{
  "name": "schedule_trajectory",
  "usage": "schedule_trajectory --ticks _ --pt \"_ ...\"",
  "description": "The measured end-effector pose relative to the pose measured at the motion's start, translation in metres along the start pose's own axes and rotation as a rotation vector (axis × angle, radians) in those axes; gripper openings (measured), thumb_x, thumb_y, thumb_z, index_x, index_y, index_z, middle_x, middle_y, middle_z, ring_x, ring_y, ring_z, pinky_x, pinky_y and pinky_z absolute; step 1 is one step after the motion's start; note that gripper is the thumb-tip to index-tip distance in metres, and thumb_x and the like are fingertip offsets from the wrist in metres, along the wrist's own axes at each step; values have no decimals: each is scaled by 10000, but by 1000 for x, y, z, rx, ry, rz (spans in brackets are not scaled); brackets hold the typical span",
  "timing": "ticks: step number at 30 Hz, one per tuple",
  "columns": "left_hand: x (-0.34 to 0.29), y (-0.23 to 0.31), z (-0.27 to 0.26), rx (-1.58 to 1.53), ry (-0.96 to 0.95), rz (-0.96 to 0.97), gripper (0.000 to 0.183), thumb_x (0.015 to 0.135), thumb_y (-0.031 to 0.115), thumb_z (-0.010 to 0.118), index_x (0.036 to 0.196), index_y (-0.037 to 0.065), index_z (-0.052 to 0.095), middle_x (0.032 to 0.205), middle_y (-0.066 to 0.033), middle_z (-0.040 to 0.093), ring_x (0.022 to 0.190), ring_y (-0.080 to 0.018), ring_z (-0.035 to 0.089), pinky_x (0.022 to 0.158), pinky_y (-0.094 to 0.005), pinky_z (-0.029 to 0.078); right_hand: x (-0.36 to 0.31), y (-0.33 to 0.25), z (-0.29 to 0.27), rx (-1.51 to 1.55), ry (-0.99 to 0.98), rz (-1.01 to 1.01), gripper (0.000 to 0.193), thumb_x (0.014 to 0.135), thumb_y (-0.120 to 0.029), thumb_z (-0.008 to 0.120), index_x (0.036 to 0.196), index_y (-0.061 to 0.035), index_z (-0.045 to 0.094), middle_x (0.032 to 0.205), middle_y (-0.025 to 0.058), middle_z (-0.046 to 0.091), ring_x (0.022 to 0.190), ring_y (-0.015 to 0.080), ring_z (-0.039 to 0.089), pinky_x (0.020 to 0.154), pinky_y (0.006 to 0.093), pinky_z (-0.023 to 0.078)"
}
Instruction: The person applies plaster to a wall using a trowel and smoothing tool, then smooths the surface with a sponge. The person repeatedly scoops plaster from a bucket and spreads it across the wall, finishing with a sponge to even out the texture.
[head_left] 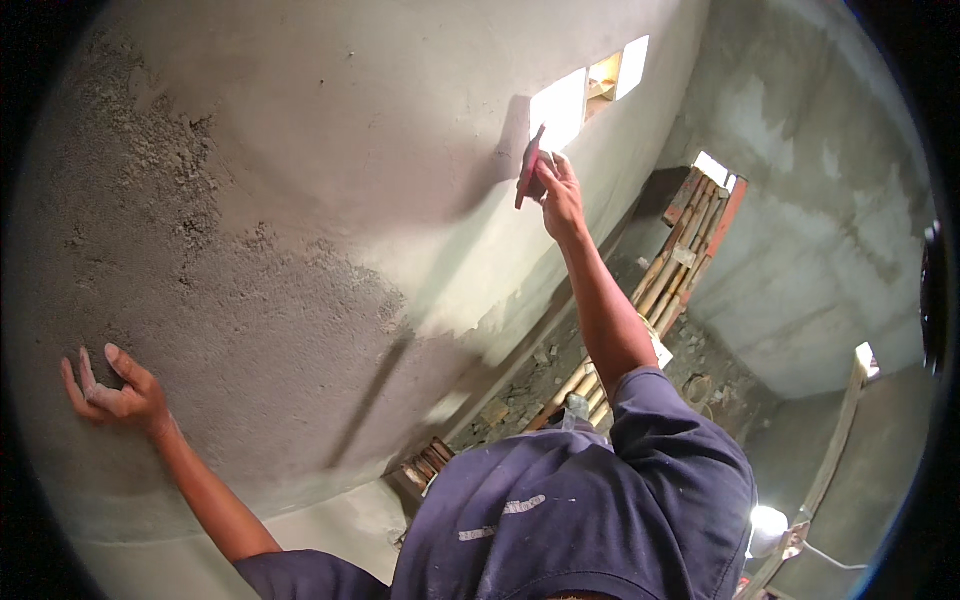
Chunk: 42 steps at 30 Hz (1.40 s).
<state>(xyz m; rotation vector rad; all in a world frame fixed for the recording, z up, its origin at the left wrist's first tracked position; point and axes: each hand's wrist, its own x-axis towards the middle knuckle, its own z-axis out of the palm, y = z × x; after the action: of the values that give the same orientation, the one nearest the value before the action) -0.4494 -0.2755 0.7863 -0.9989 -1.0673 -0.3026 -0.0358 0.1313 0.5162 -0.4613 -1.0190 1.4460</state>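
My right hand [562, 200] is raised with its fingers wrapped round the back of a red plastering float [531, 168]. The float is seen nearly edge-on, close to the wall just below a bright opening [558, 108]; whether it touches the wall I cannot tell. Low at the far left, my left hand [115, 392] is open, fingers apart and slightly curled, with pale grey dust on them. It holds nothing and is near the plastered wall [270, 310]. Rough, darker mortar [165, 160] covers the wall's left part, and smoother plaster lies above it and toward the opening.
Bamboo poles [690, 240] tied together with reddish boards slant behind my right arm. Rubble [520, 390] lies on the floor along the wall's foot. A lit bulb [768, 531] hangs by a wooden post [838, 430] at lower right. Another grey wall [790, 200] stands to the right.
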Motion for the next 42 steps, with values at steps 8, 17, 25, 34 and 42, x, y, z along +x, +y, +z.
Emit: schedule_trajectory --ticks 8,17,25,34,42 --pt "-9 -8 -8 116 -45 16 349 961 318 574 1104 0 559 1206 -182 560 1088 -215 527 871 -363 409 -65 41 67 -343 -369 18 242 951 -184 568 1128 -19 578 945 107 627 832 217 640 681 350 531" --pt "-4 -1 12 -33 48 46 363 954 375 573 1101 44 601 1190 -98 600 1022 -178 531 834 -341 383 13 99 -24 234 57 12 346 1004 -122 356 1297 43 437 1194 174 562 1023 307 561 803 464 534" --pt "-18 -21 3 32 -8 51 316 952 304 597 1058 7 600 1164 -147 593 1056 -215 545 876 -355 422 81 -100 132 298 -333 -115 298 984 -128 459 1228 37 502 1156 140 582 1022 232 586 876 407 508" --pt "-4 -7 7 24 56 52 316 956 309 583 1062 12 602 1178 -153 577 1083 -220 542 879 -371 404 -24 -32 59 114 -132 44 370 986 -168 531 1305 2 453 1072 108 620 904 199 633 770 333 540" --pt "10 -3 2 -16 123 46 343 979 361 526 1093 46 599 1200 -132 562 1103 -224 524 890 -387 390 -55 31 130 -559 -155 -455 204 925 -47 602 1128 -30 594 976 35 606 921 144 591 769 285 495"
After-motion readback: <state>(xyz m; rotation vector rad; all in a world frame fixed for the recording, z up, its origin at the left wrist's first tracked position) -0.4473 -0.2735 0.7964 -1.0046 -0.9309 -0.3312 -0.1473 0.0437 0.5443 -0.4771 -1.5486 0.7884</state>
